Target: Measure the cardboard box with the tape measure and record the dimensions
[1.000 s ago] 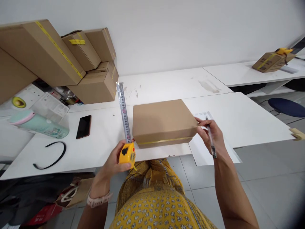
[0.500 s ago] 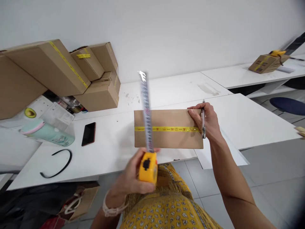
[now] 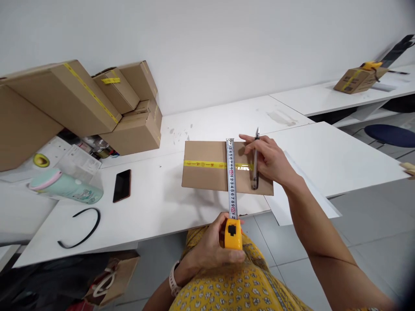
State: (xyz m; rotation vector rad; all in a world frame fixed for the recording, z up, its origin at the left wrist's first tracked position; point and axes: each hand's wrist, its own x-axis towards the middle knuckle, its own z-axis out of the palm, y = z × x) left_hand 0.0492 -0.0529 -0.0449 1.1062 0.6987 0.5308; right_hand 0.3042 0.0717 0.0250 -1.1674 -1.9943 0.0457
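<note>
My left hand is closed around a yellow tape measure near the table's front edge. Its metal blade is pulled out and runs away from me across a brown cardboard box, with the hooked tip close to the box's far edge. Yellow printed tape crosses the box lengthwise. My right hand is at the box's right end, holding a pen between its fingers, point away from me. Some of its fingertips rest by the far edge; whether they press on the box I cannot tell.
Several cardboard boxes are stacked at the left against the wall. A phone, a mint bottle and a black headband lie nearby. White paper sits under my right forearm. Another box stands far right.
The tape measure has moved right, and its blade has come down from a raised position to lie across the box. My right hand has shifted left and slightly away from me with the pen.
</note>
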